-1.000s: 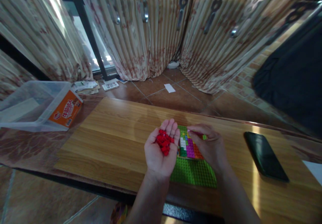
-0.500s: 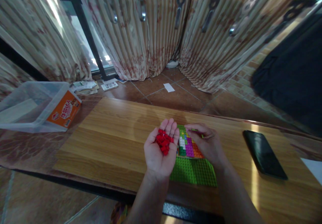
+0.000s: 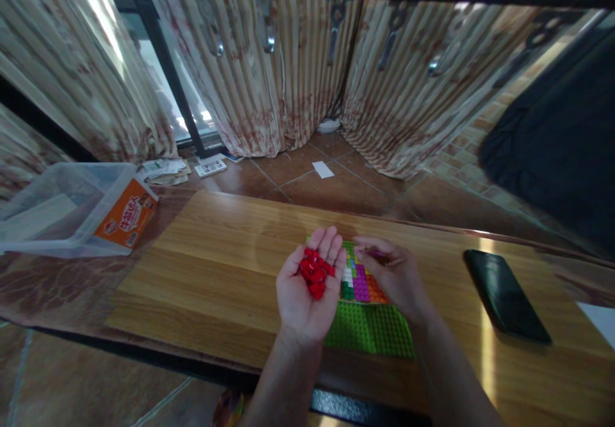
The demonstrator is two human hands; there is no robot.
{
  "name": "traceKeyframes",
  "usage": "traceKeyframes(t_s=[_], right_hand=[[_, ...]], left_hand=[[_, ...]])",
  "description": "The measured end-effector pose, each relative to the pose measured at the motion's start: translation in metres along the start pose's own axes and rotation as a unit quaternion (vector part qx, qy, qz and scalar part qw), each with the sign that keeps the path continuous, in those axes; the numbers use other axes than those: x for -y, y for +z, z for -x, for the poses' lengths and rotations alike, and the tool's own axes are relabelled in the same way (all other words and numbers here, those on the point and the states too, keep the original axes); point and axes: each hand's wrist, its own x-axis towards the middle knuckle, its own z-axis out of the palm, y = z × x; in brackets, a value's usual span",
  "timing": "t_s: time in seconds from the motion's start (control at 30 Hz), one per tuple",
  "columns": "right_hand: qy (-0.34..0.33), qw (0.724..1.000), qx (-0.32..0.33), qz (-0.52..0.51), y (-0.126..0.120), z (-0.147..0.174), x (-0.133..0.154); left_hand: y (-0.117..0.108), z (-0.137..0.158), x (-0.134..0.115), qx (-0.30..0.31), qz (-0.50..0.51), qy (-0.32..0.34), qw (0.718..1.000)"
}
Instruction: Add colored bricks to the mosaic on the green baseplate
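My left hand (image 3: 305, 296) lies palm up with its fingers stretched out, and a heap of small red toy bricks (image 3: 317, 274) rests in its cupped palm. Under and behind it is a green studded baseplate (image 3: 369, 328). Colored bricks (image 3: 360, 283) in white, purple, orange, green and yellow cover the plate's upper part. My right hand (image 3: 391, 273) hovers over the plate's right side, thumb and forefinger pinched together. Whatever may be between those fingertips is too small to make out. Both hands partly hide the plate.
A black phone (image 3: 507, 296) lies on the wooden tabletop (image 3: 202, 273) to the right. At the left stands a clear plastic bin (image 3: 72, 241) with an orange label. White paper (image 3: 598, 321) is at the right edge. Striped curtains (image 3: 288, 88) hang beyond the table.
The head view has tipped slightly, so the scene sits a little lower. Both hands stay almost in place; the right hand's fingers have shifted a little above the plate.
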Motion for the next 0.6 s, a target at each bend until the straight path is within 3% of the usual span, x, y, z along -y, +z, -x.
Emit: traceKeyframes(t_s=[0.1, 0.27, 0.43, 0.6], right_hand=[[-0.030, 0.998, -0.029, 0.048, -0.002, 0.002, 0.003], [-0.157, 0.973, -0.117, 0.126, -0.004, 0.014, 0.040], [-0.195, 0.967, -0.019, 0.166, 0.005, 0.028, 0.076], [-0.187, 0.957, 0.027, 0.219, 0.016, 0.029, 0.081]], left_hand=[[0.001, 0.001, 0.001, 0.009, -0.006, -0.003, 1.000], [0.002, 0.002, 0.004, 0.041, -0.014, -0.021, 0.999], [0.004, 0.006, 0.005, 0.065, -0.031, -0.037, 0.997], [0.006, 0.009, 0.006, 0.074, -0.044, -0.064, 0.994]])
